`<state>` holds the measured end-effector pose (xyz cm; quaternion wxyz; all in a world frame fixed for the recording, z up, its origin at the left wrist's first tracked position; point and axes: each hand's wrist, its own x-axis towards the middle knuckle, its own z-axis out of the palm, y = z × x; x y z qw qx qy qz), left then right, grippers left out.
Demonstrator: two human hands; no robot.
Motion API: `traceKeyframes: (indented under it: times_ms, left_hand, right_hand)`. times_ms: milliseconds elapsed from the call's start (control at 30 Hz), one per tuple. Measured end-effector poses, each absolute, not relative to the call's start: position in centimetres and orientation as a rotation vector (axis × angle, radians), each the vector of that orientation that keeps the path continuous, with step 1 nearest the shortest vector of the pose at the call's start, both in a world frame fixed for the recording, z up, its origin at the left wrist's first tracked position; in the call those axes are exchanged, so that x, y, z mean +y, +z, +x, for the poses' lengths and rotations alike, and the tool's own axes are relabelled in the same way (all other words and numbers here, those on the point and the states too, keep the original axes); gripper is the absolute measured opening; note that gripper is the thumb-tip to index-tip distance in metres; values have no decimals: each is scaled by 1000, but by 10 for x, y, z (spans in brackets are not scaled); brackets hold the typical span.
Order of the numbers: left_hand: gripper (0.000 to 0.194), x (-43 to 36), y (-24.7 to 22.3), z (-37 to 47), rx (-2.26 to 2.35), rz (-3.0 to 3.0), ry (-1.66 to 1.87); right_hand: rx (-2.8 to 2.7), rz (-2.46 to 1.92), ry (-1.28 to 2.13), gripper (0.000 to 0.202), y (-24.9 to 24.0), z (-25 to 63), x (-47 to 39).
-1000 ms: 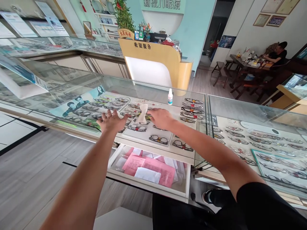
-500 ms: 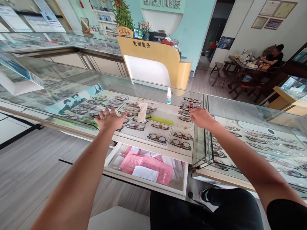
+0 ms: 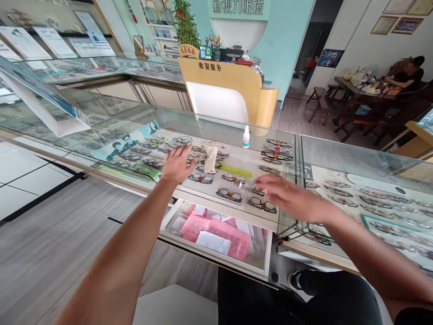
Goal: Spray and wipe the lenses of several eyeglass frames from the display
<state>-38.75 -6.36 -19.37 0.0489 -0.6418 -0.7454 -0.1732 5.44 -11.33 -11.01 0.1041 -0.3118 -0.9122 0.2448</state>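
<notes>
My left hand point(image 3: 177, 164) is open, fingers spread, palm down over the glass counter at the left of the eyeglasses. My right hand point(image 3: 287, 196) is slightly blurred, its fingers stretched out. It hovers over the right column of eyeglasses, hiding part of a pair, with nothing seen in it. Just below its fingers is a dark-rimmed pair of eyeglasses point(image 3: 262, 205); another black pair point(image 3: 276, 155) sits farther up the column. A pale cloth point(image 3: 210, 160) lies between my hands. A small white spray bottle point(image 3: 246, 137) stands upright behind it.
Below the counter, an open drawer point(image 3: 269, 255) holds pink papers point(image 3: 216, 234) and clear plastic bags. A glass showcase point(image 3: 358, 149) with more eyeglasses adjoins on the right. Beyond stands a wooden cashier desk point(image 3: 223, 74). A person point(image 3: 407, 76) sits at a far table.
My right hand has drawn back toward me from the upper eyeglasses in the right column, and its fingers have straightened. My left hand has shifted slightly right. The view has turned a little left.
</notes>
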Motion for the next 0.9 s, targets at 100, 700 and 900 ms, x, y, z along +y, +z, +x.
traceKeyframes:
  times_ms: [100, 700, 900]
  left_hand:
    - [82, -57, -197, -390, -2361, -1918, -510]
    - [78, -49, -197, -391, -2606, -1743, -434]
    - [80, -46, -201, -396, -2632, -1745, -439]
  right_hand:
    - [-2723, -743, 1102, 45, -105, 46, -170]
    - [-2398, -1549, 335, 76, -309, -134, -78]
    - [-2297, -1734, 412, 80, -331, -148, -3]
